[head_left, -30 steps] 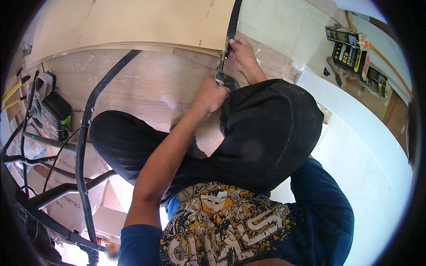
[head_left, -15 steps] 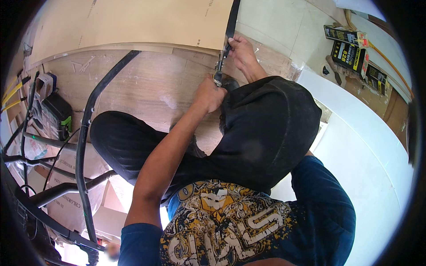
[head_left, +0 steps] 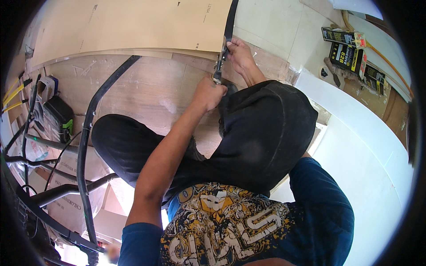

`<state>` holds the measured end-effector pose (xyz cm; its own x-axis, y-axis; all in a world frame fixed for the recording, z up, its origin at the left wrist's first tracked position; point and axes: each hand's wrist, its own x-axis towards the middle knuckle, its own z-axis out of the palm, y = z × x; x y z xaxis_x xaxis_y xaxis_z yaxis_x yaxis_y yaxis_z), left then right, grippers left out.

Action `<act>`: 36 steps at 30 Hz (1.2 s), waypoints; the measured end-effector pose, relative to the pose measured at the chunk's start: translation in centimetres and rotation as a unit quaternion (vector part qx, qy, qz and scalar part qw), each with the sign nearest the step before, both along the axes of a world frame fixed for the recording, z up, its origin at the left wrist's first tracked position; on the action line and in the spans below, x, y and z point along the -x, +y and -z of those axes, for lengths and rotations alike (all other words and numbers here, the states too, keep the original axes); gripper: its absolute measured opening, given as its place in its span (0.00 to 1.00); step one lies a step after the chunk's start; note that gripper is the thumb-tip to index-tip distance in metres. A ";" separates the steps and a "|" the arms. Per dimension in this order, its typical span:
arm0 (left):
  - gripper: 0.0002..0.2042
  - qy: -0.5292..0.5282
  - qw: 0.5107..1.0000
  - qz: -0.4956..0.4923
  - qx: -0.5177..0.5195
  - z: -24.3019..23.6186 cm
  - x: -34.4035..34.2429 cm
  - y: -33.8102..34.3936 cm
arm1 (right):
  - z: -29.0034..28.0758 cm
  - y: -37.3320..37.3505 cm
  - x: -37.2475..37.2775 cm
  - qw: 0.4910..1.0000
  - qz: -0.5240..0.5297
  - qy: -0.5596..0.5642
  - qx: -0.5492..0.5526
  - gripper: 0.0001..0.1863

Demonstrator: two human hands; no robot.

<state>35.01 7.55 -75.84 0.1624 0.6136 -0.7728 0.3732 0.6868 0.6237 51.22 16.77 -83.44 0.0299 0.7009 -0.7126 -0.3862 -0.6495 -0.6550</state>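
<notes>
My left hand (head_left: 210, 94) is closed around the lower end of a narrow metal hand tool (head_left: 218, 71). The tool's exact kind cannot be made out; its upper end points toward the board's near right corner. My right hand (head_left: 241, 56) pinches a black strip (head_left: 230, 22) with thumb and fingers beside that corner. This strip runs upward along the right edge of a large brown board (head_left: 133, 26), which lies flat with another sheet showing beneath it. The two hands are close together, the left slightly nearer me.
Curved black metal tubes (head_left: 91, 111) rise on my left, near a black and green case (head_left: 59, 117). Black and yellow boxes (head_left: 349, 57) lie at the far right beside a small brush-like tool (head_left: 333, 71). A white curved panel (head_left: 364, 146) borders my right side.
The view has shifted slightly. My left hand still grips the tool, which now looks a little more upright, and my right hand stays on the black strip.
</notes>
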 end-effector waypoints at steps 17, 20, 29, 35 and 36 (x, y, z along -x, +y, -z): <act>0.21 0.006 0.999 -0.024 -0.042 0.5 -0.3 -0.9 | -0.6 -0.1 0.0 1.000 0.002 0.001 0.005 0.07; 0.21 0.014 1.000 -0.003 -0.018 -0.7 -0.1 0.2 | -0.4 -0.2 -0.1 1.000 -0.005 0.003 0.002 0.07; 0.18 -0.003 0.999 -0.034 0.013 -1.6 -0.5 1.2 | -0.7 -0.1 0.0 1.000 0.001 0.012 -0.006 0.08; 0.20 -0.021 1.000 -0.019 0.000 -1.1 -0.4 0.9 | -0.5 -0.3 -0.1 1.000 -0.003 0.020 -0.012 0.08; 0.20 -0.004 1.000 -0.012 -0.010 -0.8 -0.4 0.7 | -0.3 -0.3 -0.1 1.000 -0.005 0.021 -0.011 0.09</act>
